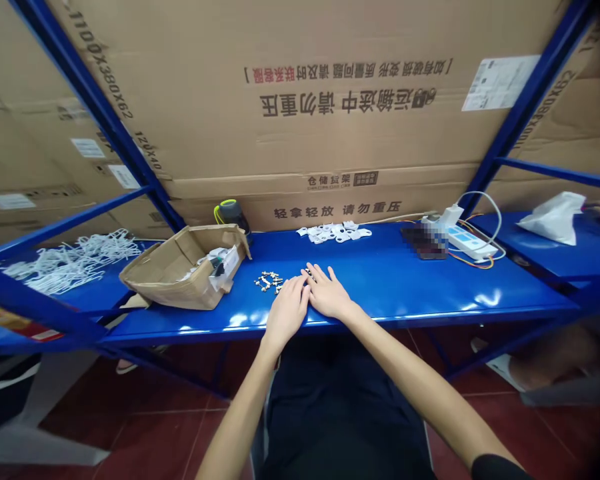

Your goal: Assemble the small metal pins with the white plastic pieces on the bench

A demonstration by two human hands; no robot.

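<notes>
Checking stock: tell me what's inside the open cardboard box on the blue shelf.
The cardboard box shows white pieces, a dark item and a white printed label near its right side. Its near wall and flaps hide the rest, including the bottom.

We're working over a shelf top (395,283) of blue painted metal, glossy enough to throw back white streaks of light. The small fittings (269,281) on it look like bright, polished metal, and the flat white pieces (334,232) beside them look like smooth plastic. Our cardboard box (180,280) is matt, rough-edged brown paperboard, like the big corrugated carton (300,133) behind it. The power strip (463,241) is smooth, shiny white plastic, the tangled white loops (70,260) look like matt plastic, and the floor tiles (145,440) below us are polished dark red.
</notes>
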